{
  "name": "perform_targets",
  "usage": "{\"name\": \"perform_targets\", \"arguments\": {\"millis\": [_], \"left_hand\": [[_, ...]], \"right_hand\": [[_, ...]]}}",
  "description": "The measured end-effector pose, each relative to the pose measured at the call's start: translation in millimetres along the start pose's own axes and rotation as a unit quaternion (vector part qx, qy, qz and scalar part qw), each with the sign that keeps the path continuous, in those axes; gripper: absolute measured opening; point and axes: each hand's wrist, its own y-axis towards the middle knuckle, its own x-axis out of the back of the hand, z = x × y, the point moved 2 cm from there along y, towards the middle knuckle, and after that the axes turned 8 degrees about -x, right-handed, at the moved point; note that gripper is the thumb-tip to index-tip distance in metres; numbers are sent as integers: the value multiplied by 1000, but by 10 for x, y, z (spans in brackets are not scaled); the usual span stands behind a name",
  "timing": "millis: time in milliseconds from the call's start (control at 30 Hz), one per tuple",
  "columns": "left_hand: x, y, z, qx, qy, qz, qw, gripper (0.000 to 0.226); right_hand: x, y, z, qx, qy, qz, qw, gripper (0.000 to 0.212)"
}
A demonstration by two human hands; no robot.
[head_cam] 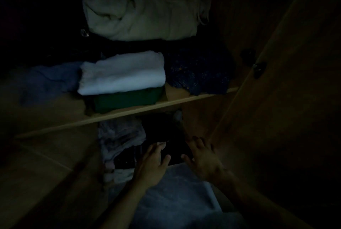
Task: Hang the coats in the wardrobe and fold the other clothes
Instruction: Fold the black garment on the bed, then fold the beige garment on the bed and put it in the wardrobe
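A wooden shelf edge (129, 111) crossed the dim wardrobe. On it a white folded cloth (122, 73) lay on a green one (127, 99), beside a dark speckled garment (199, 73). Below, the left hand (153, 162) and right hand (204, 158) reached over a dark garment (162, 132), fingers spread, gripping nothing.

Very dim frame. Dark garment (175, 147) under both hands (153, 162) unreadable: fabric and fold indistinct. Left half of the upper shelf (129, 111) lost in shadow. Forearms cut off by bottom edge. Top bundle (140, 7) cropped.
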Motion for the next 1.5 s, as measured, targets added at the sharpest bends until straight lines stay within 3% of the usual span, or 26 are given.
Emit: {"name": "perform_targets", "arguments": {"millis": [167, 333, 500, 767, 900, 1000, 1267, 1500], "left_hand": [[171, -417, -350, 7, 43, -32, 999, 56], [171, -816, -695, 6, 56, -83, 995, 55], [-7, -1365, -1108, -30, 80, -112, 990, 72], [102, -1728, -1614, -16, 112, -139, 984, 67], [109, -1767, -1799, -32, 91, -148, 984, 63], [88, -1807, -1876, -56, 80, -137, 986, 61], [-23, -1983, -1987, -151, 51, -80, 984, 65], [-752, -2172, -2283, -228, 13, -10, 973, 54]], "right_hand": [[351, -534, -100, -23, -1, 2, 1000, 75], [655, -938, -262, 12, 29, -54, 998, 85], [715, -1458, -435, 71, 75, -78, 992, 59], [983, -2089, -534, 91, 115, -104, 984, 74], [1165, -2303, -606, 81, 113, -141, 980, 66], [1264, -2463, -608, 60, 104, -161, 980, 72], [1199, -3067, -696, -47, 61, -184, 980, 62], [945, -3971, -1185, -153, 32, -194, 969, 56]]}}
